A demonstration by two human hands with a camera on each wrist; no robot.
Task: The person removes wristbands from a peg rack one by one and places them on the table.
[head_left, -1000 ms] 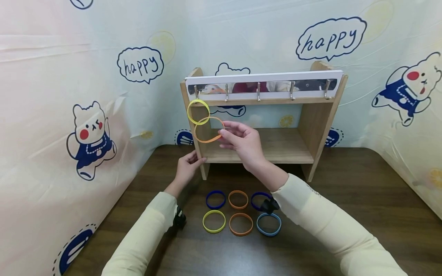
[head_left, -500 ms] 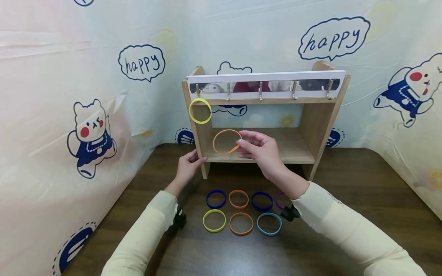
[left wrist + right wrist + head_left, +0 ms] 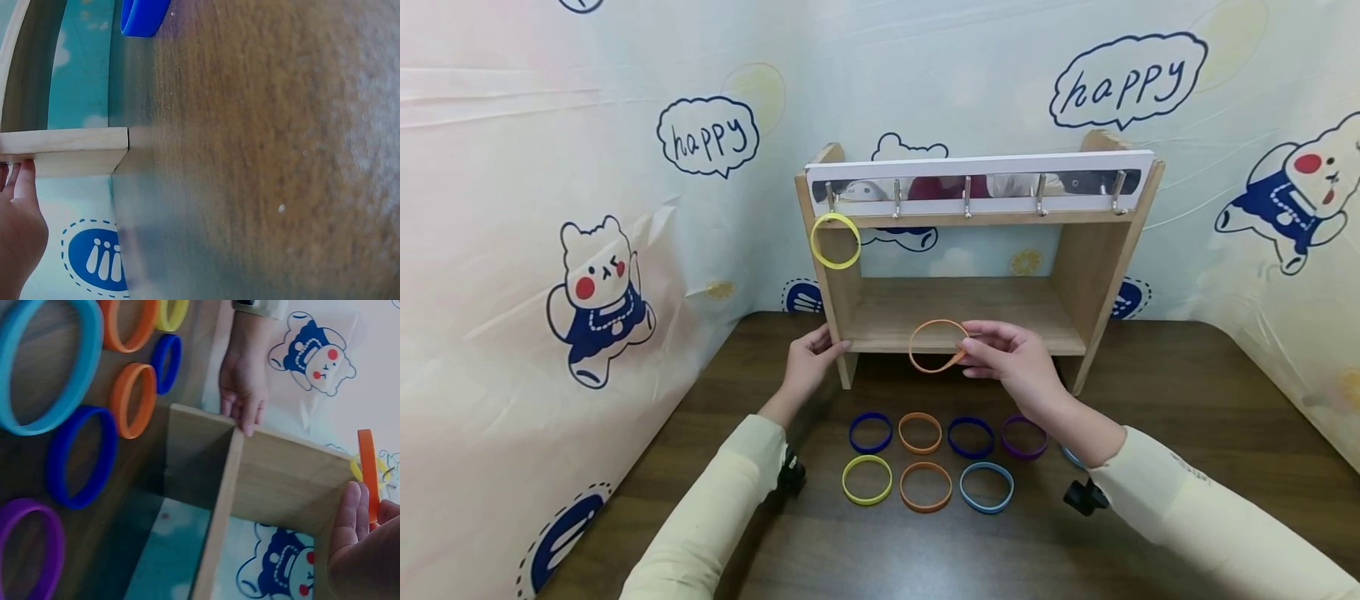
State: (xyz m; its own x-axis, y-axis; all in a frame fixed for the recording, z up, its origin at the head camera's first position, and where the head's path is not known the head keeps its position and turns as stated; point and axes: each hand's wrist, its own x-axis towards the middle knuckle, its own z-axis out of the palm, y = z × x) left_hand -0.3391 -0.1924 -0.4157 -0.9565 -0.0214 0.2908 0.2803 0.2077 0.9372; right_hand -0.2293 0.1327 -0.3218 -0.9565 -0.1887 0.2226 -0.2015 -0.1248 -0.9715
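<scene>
In the head view, my right hand (image 3: 1018, 362) pinches an orange silicone wristband (image 3: 931, 369) at its right side, in front of the rack's lower shelf. The right wrist view shows this wristband (image 3: 367, 462) edge-on between thumb and fingers. My left hand (image 3: 807, 367) grips the left side panel of the wooden rack (image 3: 970, 312) low down, thumb on the front edge and fingers on the outer face. A yellow wristband (image 3: 814, 242) hangs from the leftmost metal hook (image 3: 830, 196) on the white rail. The other hooks are bare.
On the dark wooden table (image 3: 880, 554) two rows of wristbands lie before the rack: dark blue (image 3: 851, 435), orange (image 3: 900, 433), dark blue (image 3: 950, 437) and purple (image 3: 1004, 442) behind, yellow (image 3: 844, 482), orange (image 3: 902, 487) and light blue (image 3: 962, 490) in front. Another light blue wristband (image 3: 1072, 457) is partly hidden by the right wrist.
My right hand has moved right and down with the orange wristband, away from the hanging yellow one, uncovering the purple wristband. My left hand has stayed on the side panel.
</scene>
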